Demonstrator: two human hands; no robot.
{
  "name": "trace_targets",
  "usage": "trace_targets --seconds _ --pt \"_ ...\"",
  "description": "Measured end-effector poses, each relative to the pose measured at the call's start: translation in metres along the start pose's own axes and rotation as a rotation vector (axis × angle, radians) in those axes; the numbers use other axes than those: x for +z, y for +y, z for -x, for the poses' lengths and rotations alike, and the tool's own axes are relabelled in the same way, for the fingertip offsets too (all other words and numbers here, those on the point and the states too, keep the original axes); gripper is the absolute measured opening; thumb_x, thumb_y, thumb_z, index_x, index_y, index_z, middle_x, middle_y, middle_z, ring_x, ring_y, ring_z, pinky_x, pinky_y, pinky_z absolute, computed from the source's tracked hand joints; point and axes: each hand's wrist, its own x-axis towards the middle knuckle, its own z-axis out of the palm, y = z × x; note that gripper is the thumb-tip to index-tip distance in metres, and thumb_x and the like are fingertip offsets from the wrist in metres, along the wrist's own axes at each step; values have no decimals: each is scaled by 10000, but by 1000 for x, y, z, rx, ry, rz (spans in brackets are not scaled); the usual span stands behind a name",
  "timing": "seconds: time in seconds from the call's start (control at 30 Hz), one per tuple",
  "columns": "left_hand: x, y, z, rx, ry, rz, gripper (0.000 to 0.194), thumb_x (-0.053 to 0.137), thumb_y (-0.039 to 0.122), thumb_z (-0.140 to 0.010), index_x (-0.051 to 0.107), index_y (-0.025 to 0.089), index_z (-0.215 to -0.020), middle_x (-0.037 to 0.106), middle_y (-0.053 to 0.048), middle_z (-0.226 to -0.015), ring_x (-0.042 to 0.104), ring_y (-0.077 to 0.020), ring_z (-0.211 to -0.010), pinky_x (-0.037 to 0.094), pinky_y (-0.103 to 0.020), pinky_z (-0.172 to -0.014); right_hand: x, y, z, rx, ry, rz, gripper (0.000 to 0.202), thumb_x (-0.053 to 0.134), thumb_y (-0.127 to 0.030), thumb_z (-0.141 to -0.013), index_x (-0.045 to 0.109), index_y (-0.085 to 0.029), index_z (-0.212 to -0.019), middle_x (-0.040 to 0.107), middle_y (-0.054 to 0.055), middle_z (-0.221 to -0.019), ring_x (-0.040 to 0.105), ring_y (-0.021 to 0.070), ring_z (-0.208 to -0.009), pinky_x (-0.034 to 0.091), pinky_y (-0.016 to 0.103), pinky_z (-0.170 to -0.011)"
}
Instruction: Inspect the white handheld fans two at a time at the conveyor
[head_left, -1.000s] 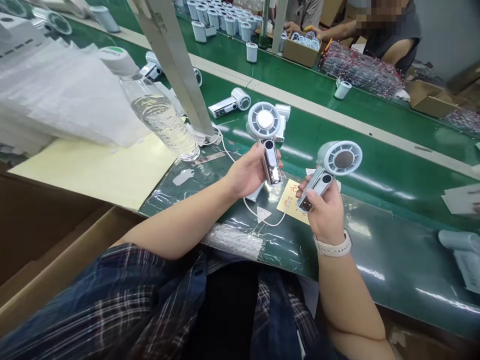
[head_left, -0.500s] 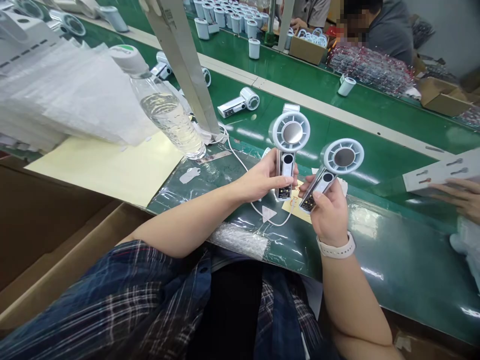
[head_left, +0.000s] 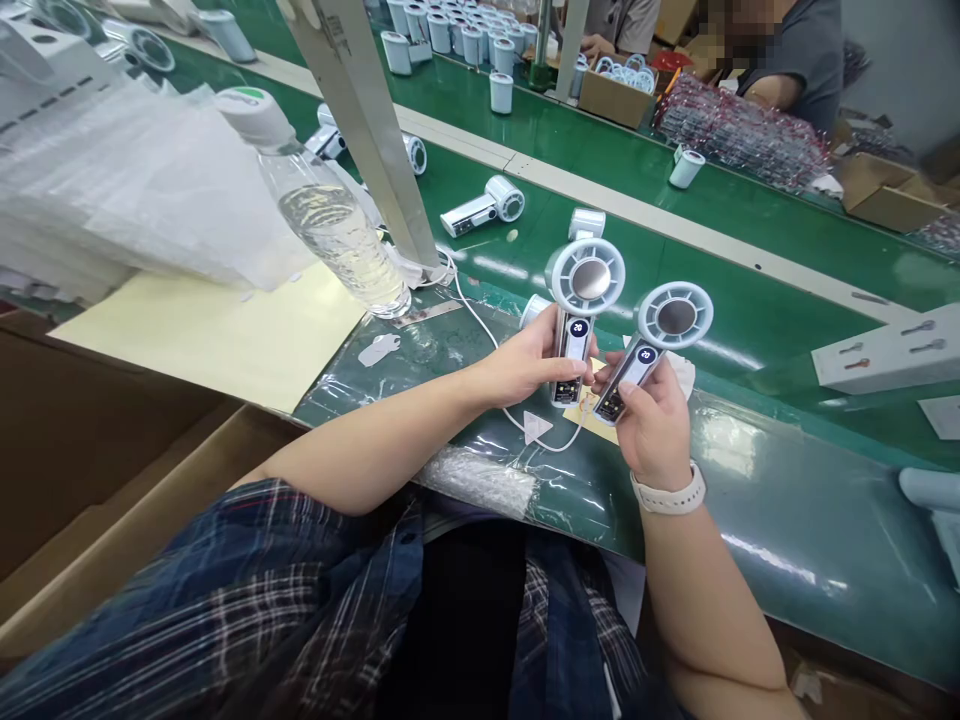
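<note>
My left hand (head_left: 536, 360) is wrapped round the handle of one handheld fan (head_left: 576, 345), its round head up and its small display lit with "20". Beside it, my right hand (head_left: 654, 420) grips a second fan (head_left: 636, 368), tilted to the right, also showing "20". The two fans are close together with their ringed heads apart. Just behind the left fan another fan (head_left: 587, 222) lies on the green belt. A white cable (head_left: 491, 335) runs on the table below my left wrist, near a yellow paper (head_left: 600, 425) partly hidden by the fans.
A water bottle (head_left: 334, 230) stands by a metal post (head_left: 367, 120) at the left, near plastic bags (head_left: 150, 190) and a yellow sheet (head_left: 225, 330). More fans (head_left: 484, 205) lie on the belt (head_left: 637, 170). At right is a white box (head_left: 885, 348). People work across the belt.
Both displays, dark before, now show "20". The right fan has shifted slightly left and the left fan slightly down. A co-worker's hand at the far right has left the white box.
</note>
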Motion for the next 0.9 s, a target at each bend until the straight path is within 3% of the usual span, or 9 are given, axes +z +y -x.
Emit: trace_targets --seconds 0.27,0.5,0.8,0.9 --pt "-3 -4 -5 -25 165 -49 417 747 372 -812 461 221 -1075 619 15 -847 628 -139 -709 483 -324 -664 0 2 -2 42 33 -36 222 705 -374 -834 615 -276 -1012 710 13 -961 679 176 -746 648 421 -767" --pt "-5 -2 -4 43 6 -132 417 761 446 -847 465 213 -1027 621 4 -862 635 -140 -735 501 -333 -698 -4 4 0 -2 -74 33 275 701 -433 -866 596 -307 -1086 721 24 -1033 708 209 -836 637 439 -776" --pt "-6 -6 -3 40 52 -187 458 758 497 -874 454 209 -1062 640 -24 -926 651 -162 -807 505 -345 -738 0 -2 1 10 -72 -33 257 712 -409 -839 613 -288 -1043 737 26 -1014 711 198 -798 642 435 -778" --pt "-3 -5 -3 22 56 -170 435 779 430 -855 465 210 -1061 640 -23 -938 642 -161 -796 507 -359 -757 0 -1 0 13 -45 -17 235 708 -404 -850 622 -294 -1040 731 25 -989 697 202 -783 633 427 -732"
